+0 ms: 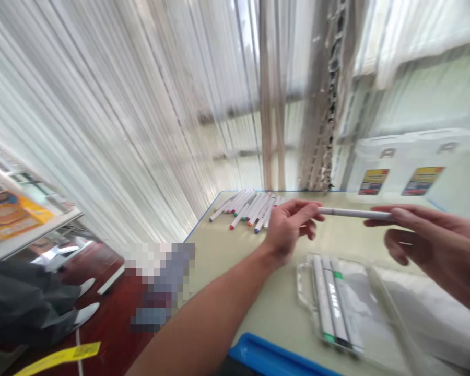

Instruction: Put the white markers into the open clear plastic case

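Both my hands hold one white marker pen (352, 213) level above the pale green table (235, 271). My left hand (290, 225) pinches its left end with curled fingers. My right hand (426, 237) grips its right end between thumb and fingers. Below the hands lies an open clear plastic case (360, 308) with three markers (332, 303) side by side in it. A loose row of several markers (250, 208) with coloured caps lies at the table's far left corner.
Sheer white curtains (149, 115) hang behind the table. Two clear boxes with yellow labels (399, 167) stand at the back right. A blue tray edge (266, 357) sits at the near side. An orange box (13, 214) rests on a shelf at left, above a dark red floor.
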The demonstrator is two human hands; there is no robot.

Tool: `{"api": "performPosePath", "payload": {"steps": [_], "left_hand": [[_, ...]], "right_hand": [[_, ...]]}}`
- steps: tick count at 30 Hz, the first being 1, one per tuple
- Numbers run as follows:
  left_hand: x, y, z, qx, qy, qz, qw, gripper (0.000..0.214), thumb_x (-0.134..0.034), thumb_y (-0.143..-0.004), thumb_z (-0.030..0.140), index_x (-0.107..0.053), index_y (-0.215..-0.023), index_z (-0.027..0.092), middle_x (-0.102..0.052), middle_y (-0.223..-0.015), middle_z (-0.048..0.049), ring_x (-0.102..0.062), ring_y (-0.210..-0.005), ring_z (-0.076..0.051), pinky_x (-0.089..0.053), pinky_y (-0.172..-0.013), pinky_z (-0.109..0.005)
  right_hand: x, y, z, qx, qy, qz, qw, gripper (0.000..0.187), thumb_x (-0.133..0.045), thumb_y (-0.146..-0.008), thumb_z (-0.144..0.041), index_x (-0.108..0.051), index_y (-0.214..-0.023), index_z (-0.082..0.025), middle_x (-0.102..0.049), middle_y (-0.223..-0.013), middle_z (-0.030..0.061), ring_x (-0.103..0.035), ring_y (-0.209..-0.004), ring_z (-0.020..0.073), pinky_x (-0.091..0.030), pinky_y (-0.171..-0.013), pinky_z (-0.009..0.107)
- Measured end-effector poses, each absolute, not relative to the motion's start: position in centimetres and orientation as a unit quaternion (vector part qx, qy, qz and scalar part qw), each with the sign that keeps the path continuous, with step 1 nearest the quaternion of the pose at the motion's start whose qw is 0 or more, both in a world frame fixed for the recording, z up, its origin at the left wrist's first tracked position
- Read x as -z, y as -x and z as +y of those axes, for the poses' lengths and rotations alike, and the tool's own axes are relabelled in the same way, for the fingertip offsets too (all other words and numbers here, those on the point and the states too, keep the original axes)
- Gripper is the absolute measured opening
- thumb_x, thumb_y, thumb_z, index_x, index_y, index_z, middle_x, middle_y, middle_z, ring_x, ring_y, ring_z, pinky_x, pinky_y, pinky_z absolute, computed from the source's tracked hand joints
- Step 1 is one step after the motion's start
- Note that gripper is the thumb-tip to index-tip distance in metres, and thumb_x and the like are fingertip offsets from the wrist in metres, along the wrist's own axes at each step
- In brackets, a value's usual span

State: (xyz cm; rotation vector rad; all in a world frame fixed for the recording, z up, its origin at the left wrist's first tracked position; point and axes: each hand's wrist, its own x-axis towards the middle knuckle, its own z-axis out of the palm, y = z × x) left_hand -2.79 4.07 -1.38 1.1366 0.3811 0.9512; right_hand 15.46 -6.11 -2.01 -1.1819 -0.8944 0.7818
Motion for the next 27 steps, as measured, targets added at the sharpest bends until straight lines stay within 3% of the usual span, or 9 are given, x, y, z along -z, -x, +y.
{"api": "performPosePath", "payload": {"steps": [4, 12, 23, 27], "left_hand": [[1.17, 2.95, 4.21, -0.432, -0.517, 0.174, 0.718, 0.021, -0.072, -0.077, 0.027, -0.071, -0.09, 0.011, -0.066, -0.073, -0.0032, -0.052, -0.048, -0.007, -0.038, -0.046, -0.022], [1.16, 3.01, 4.0, -0.438, -0.551, 0.204, 0.681, 0.017, -0.073, -0.075, 0.028, -0.066, -0.079, 0.013, -0.063, -0.066, -0.0008, -0.049, -0.048, -0.006, -0.038, -0.045, -0.021], [1.69, 2.82, 3.75, -0.437, -0.588, 0.228, 0.642, 0.032, -0.082, -0.068, 0.032, -0.055, -0.066, 0.015, -0.052, -0.051, 0.006, -0.042, -0.041, -0.004, -0.032, -0.042, -0.018], [1.26, 3.14, 4.18, -0.428, -0.606, 0.234, 0.629, 0.034, -0.085, -0.065, 0.034, -0.057, -0.067, 0.015, -0.052, -0.055, 0.0063, -0.041, -0.042, -0.003, -0.032, -0.041, -0.018]], "right_hand": [[1.03, -14.81, -6.16, -0.392, 0.49, -0.39, 0.674, 0.025, -0.073, -0.081, -0.042, -0.074, -0.093, -0.02, -0.069, -0.089, 0.0078, -0.048, -0.05, 0.0092, -0.04, -0.041, 0.024], [1.35, -15.28, -6.02, -0.384, 0.471, -0.422, 0.673, 0.029, -0.069, -0.086, -0.043, -0.072, -0.096, -0.017, -0.071, -0.087, 0.0086, -0.05, -0.046, 0.0088, -0.041, -0.039, 0.024], [1.51, -14.97, -6.27, -0.361, 0.48, -0.464, 0.651, 0.029, -0.067, -0.087, -0.043, -0.072, -0.1, -0.017, -0.072, -0.087, 0.0084, -0.053, -0.047, 0.0095, -0.043, -0.04, 0.025], [1.26, -14.62, -6.15, -0.346, 0.499, -0.48, 0.633, 0.032, -0.069, -0.085, -0.046, -0.072, -0.101, -0.018, -0.073, -0.088, 0.0089, -0.052, -0.045, 0.0095, -0.042, -0.04, 0.025]]}}
